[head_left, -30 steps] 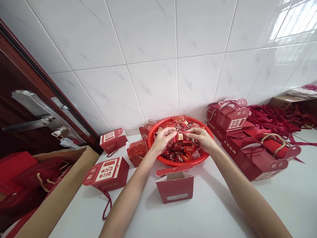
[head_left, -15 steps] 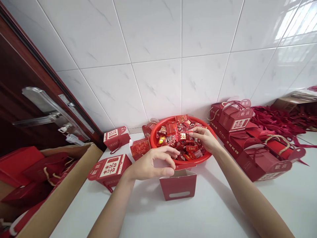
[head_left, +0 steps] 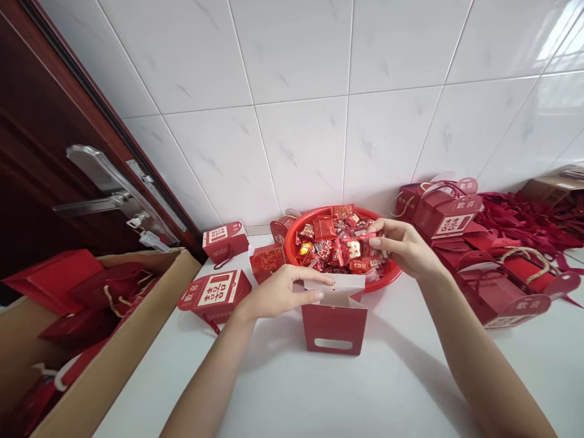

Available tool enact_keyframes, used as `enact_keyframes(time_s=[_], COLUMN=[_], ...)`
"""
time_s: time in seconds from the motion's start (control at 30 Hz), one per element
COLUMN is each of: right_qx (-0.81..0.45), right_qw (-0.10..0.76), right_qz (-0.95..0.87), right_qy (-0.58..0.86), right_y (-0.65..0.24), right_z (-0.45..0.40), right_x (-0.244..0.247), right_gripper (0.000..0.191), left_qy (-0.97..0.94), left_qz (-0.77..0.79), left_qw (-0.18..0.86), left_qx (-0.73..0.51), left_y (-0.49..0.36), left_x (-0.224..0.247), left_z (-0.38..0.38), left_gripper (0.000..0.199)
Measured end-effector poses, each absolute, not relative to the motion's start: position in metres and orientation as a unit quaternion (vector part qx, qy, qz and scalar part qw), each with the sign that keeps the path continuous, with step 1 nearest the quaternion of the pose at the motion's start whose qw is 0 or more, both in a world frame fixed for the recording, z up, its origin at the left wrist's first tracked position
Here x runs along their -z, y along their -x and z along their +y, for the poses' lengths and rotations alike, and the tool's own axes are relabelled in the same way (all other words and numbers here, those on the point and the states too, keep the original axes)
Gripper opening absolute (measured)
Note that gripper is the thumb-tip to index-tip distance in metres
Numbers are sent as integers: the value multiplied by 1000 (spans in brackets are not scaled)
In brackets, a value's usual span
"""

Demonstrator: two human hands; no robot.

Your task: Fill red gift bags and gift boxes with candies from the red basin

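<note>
An open red gift box (head_left: 335,325) with a slot in its front stands on the white table, its white inner flap tilted up at the back. My left hand (head_left: 280,292) is at its upper left edge, with the flap between thumb and fingers. My right hand (head_left: 406,246) pinches a red-wrapped candy (head_left: 353,248) by one end. That candy hangs above a red plastic basin (head_left: 291,258) heaped with candies (head_left: 323,228) in red and gold wrappers. The basin is right behind the box, which covers part of its front rim.
Closed red gift boxes (head_left: 219,292) stand to the left, more (head_left: 451,213) are stacked on the right beside dark red ribbons (head_left: 506,222). A cardboard carton (head_left: 123,340) with red packaging sits at the left, near a door handle (head_left: 93,204). A tiled wall (head_left: 301,152) rises behind.
My left hand has closed in on the box's flap, which now stands up. My right hand still holds the candy, a little nearer. The view has shifted slightly.
</note>
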State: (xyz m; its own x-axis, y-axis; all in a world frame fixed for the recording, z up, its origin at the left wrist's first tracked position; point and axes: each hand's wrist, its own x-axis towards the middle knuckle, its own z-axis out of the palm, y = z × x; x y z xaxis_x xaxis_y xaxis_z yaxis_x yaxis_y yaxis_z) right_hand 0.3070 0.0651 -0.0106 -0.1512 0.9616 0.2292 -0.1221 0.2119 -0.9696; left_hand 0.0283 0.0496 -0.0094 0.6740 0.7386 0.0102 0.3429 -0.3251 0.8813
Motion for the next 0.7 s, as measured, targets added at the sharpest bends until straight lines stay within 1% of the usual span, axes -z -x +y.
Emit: enact_keyframes(time_s=[0.13, 0.3, 0.33, 0.4, 0.53, 0.63, 0.7], right_qx=[-465, -291, -264, -223, -189, -202, -230], right_qw=[427, 347, 331, 303, 296, 314, 350], right_qz=[-681, -811, -828, -848, -855, -848, -825], right_qy=[370, 369, 369, 374, 382, 377, 380], right_y=[-299, -278, -274, -268, -262, -262, -264], right_z=[34, 12, 11, 9, 7, 6, 6], right_x=[-12, -19, -18, -14, -8, -9, -11], right_gripper=[29, 7, 5, 7, 14, 9, 5], left_qy=[-789, -799, -800, -799, -802, -805, -803], left_qz=[359, 355, 351, 339, 346, 350, 348], left_qw=[458, 450, 453, 464, 462, 456, 462], left_qx=[-196, -178, -180, -177, -154, -148, -144], left_y=[-29, -26, -26, -26, -26, -25, -24], left_x=[9, 7, 7, 7, 6, 6, 6], left_z=[51, 47, 46, 45, 45, 46, 45], left_gripper=[46, 59, 61, 64, 66, 68, 67])
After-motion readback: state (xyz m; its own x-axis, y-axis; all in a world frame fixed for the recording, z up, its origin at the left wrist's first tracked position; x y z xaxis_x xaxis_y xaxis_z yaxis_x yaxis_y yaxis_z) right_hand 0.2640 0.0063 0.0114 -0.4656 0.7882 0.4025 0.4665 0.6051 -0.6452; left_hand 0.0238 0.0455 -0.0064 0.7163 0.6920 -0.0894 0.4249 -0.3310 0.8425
